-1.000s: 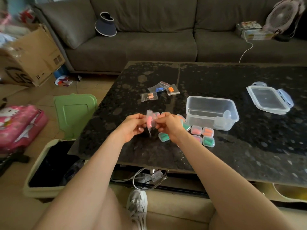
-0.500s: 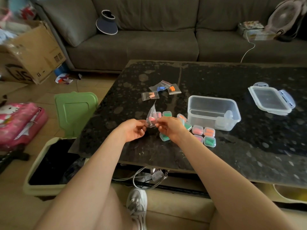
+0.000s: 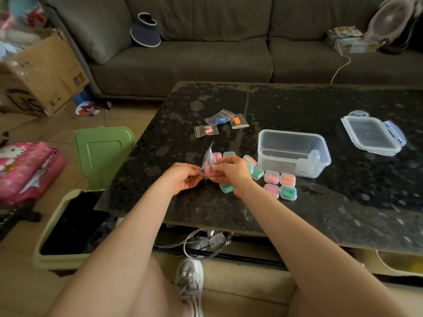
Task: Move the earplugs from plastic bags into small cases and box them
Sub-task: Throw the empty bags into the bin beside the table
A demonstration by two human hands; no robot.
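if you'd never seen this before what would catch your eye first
Two bare hands, left hand and right hand, pinch a small clear bag with pink earplugs above the black table. Beside the right hand lie colourful small cases, with an open clear box just behind.

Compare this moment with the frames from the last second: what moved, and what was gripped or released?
The small plastic bag tipped upright, its top corner now pointing away, as the left hand and right hand dropped slightly. Both keep pinching it; nothing was released. The three bags, small cases, container and lid stayed put.
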